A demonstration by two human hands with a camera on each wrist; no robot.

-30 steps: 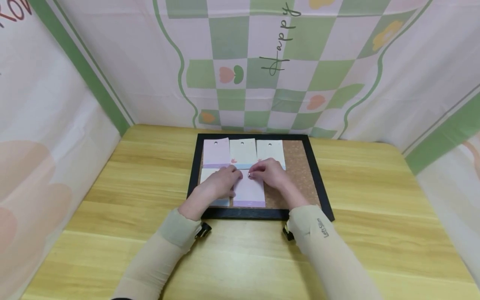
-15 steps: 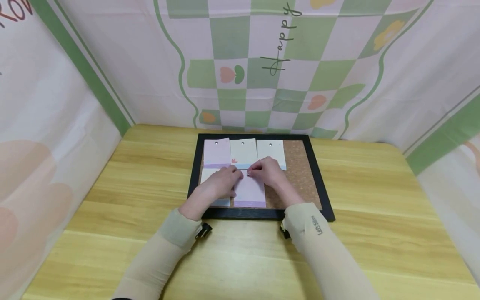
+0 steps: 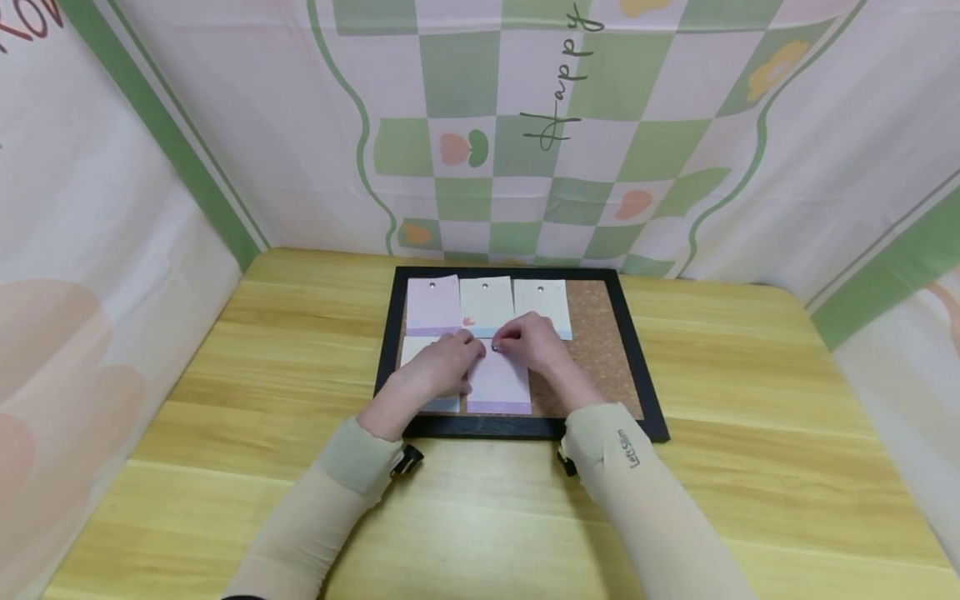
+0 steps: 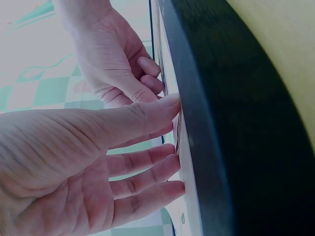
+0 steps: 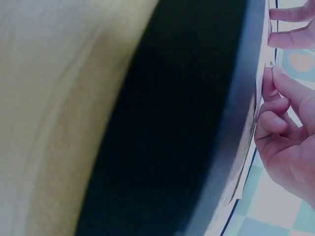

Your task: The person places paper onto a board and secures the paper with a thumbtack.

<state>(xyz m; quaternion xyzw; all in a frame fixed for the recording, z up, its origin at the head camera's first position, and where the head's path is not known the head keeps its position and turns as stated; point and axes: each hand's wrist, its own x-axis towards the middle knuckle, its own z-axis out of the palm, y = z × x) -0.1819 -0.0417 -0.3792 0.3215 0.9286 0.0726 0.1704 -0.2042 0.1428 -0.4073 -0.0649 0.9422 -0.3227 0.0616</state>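
A purple-edged sheet of note paper (image 3: 498,385) lies in the lower row on a black-framed cork board (image 3: 600,358). My right hand (image 3: 538,343) pinches a small silver push pin (image 3: 494,347) between thumb and forefinger at the sheet's top edge. Its other fingers are curled, as the right wrist view shows. Beside it my left hand (image 3: 441,368) rests with its fingertips on the paper, the fingers (image 4: 142,199) fairly straight. It partly covers a blue-edged sheet (image 3: 442,406) at lower left. The pin's point is hidden.
Along the board's top row hang a purple-edged sheet (image 3: 432,307), a cream sheet (image 3: 486,302) and another cream sheet (image 3: 542,301), each with a silver pin. The board lies on a wooden table (image 3: 750,400) before a patterned cloth (image 3: 525,100).
My right hand has shifted slightly left and up with the pin, and its forearm has swung a little inward. The left hand keeps its place on the paper.
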